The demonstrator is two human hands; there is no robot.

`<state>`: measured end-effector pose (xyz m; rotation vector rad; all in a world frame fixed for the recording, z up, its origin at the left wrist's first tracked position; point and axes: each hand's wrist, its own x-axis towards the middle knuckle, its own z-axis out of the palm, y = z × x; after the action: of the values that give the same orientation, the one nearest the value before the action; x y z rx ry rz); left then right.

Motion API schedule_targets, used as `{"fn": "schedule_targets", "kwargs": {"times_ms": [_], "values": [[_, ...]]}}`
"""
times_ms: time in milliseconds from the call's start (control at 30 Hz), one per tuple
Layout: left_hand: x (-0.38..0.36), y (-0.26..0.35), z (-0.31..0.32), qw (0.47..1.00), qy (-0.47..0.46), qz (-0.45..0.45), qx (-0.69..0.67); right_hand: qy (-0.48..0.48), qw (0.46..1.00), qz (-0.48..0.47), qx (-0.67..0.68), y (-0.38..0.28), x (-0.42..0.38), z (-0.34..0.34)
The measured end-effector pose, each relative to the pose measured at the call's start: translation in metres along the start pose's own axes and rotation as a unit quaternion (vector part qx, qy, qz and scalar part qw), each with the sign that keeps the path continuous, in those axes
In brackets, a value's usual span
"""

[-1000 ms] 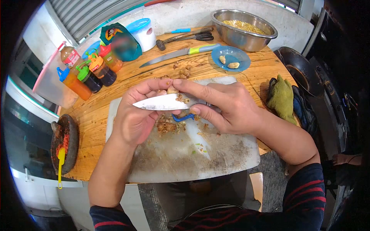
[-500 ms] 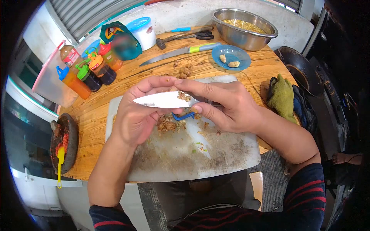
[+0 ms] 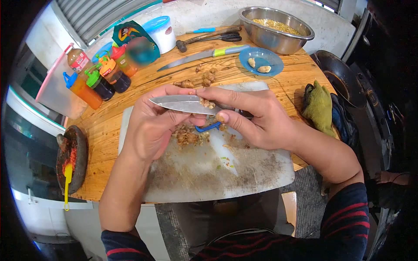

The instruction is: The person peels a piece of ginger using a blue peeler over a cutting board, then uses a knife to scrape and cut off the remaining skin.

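My right hand [image 3: 257, 117] grips a small knife [image 3: 174, 103] near the base of its blade, over the cutting board [image 3: 217, 182]. The blade points left, and brown peel scraps [image 3: 206, 103] cling to it near my right fingers. My left hand [image 3: 148, 117] is curled behind and beneath the blade; whatever its fingers hold is hidden by the knife. Below lie a heap of brown peelings [image 3: 187, 137] and a blue curved handle [image 3: 208, 127]. Knobbly brown roots [image 3: 209, 77], like ginger, rest behind the board. Two peeled pale pieces [image 3: 264, 69] sit on a blue plate [image 3: 274, 63].
A large knife [image 3: 191, 59], a hammer [image 3: 182, 45] and scissors [image 3: 230, 38] lie farther back. A steel basin [image 3: 278, 41] stands back right, sauce bottles [image 3: 85, 91] at left. A stone mortar [image 3: 80, 174] occupies the left edge, a green cloth [image 3: 320, 106] the right.
The knife blade has tilted and risen slightly, its face turning from bright white to grey. My left thumb has come up under the blade. Both hands stay close together.
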<state>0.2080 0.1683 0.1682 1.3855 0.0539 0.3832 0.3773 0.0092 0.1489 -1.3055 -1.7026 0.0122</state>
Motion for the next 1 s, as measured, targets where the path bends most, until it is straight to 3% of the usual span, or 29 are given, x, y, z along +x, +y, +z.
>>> {"fn": "schedule_targets", "kwargs": {"times_ms": [133, 200, 233, 300, 500, 667, 933, 1000], "values": [[0.003, 0.0, 0.001, 1.0, 0.023, 0.002, -0.014, 0.038, 0.989, 0.031, 0.141, 0.002, 0.0, 0.007], [0.005, 0.002, 0.0, 0.999, 0.033, -0.008, -0.031, -0.013, 0.939, 0.223, 0.26, -0.006, 0.004, -0.007], [0.005, 0.006, 0.001, 0.998, 0.031, -0.03, -0.041, -0.014, 0.939, 0.224, 0.261, 0.001, 0.005, -0.004], [0.005, 0.008, 0.002, 0.997, 0.029, -0.054, -0.053, 0.077, 0.985, 0.048, 0.144, 0.016, 0.004, 0.004], [0.005, 0.0, -0.005, 0.997, 0.032, -0.022, -0.066, 0.021, 0.999, -0.018, -0.03, 0.015, 0.001, 0.002], [0.005, -0.004, 0.0, 0.997, 0.066, 0.036, -0.01, 0.019, 0.997, -0.016, -0.068, 0.012, 0.0, 0.002], [0.003, 0.003, 0.009, 0.997, 0.073, 0.022, 0.026, 0.019, 0.987, -0.049, -0.15, 0.004, 0.0, -0.004], [0.002, 0.003, 0.009, 0.997, 0.076, 0.009, 0.024, -0.046, 0.989, -0.004, -0.14, -0.004, 0.002, -0.011]]}}
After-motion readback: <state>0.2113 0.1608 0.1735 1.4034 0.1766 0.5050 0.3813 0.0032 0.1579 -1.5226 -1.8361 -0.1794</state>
